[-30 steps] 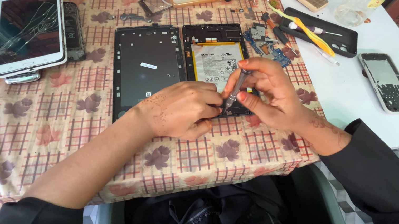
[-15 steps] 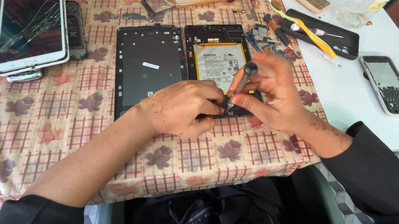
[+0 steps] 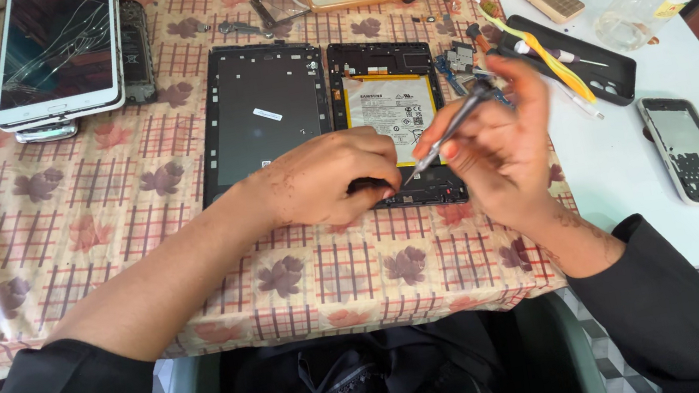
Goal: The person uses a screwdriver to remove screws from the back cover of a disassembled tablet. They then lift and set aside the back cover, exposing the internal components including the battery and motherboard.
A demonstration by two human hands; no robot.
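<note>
Opened black tablet chassis with white-labelled battery (image 3: 393, 110) lies face-down at table middle, near front edge, on checked floral tablecloth (image 3: 21, 248). I see left hand (image 3: 323, 177) pressed on its lower edge, fingers curled, likely steadying it. Right hand (image 3: 495, 141) pinches slim metal screwdriver (image 3: 451, 126), tip angled down-left toward frame. Detached black back panel (image 3: 263, 112) just beside it; cracked white tablet (image 3: 55, 51) well apart, far left.

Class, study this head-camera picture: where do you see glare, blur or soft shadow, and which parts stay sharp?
Head view: even daylight with soft shadows; pale reflections streak the cracked tablet screen at top left; the right hand and its thin metal tool are slightly motion-blurred; the left hand, the opened tablet's battery and the checked tablecloth stay sharp; the white table looks bright, nearly washed out.
</note>
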